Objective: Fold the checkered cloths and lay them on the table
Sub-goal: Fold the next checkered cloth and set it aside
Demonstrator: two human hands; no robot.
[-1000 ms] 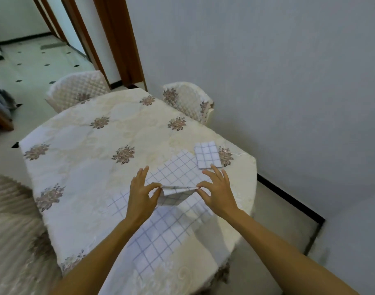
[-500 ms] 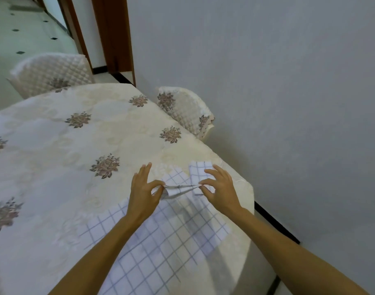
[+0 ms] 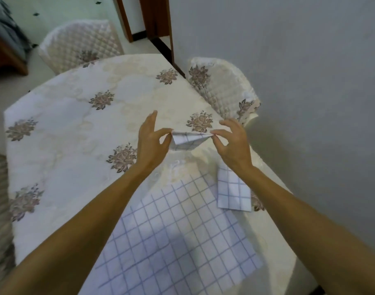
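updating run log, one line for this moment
left hand, right hand: pinch small cloth | folded cloth, open cloth: on table

A small folded cloth [image 3: 187, 141] of white fabric with thin blue grid lines hangs just above the table [image 3: 76, 128]. Its top edge is stretched level, pinched at one end by the left hand [image 3: 151, 141] and at the other by the right hand [image 3: 233, 143]. At its 6 o'clock a large checkered cloth [image 3: 178, 241] lies spread flat. A folded checkered rectangle [image 3: 232, 192] lies flat at the large cloth's 1 o'clock, by its corner.
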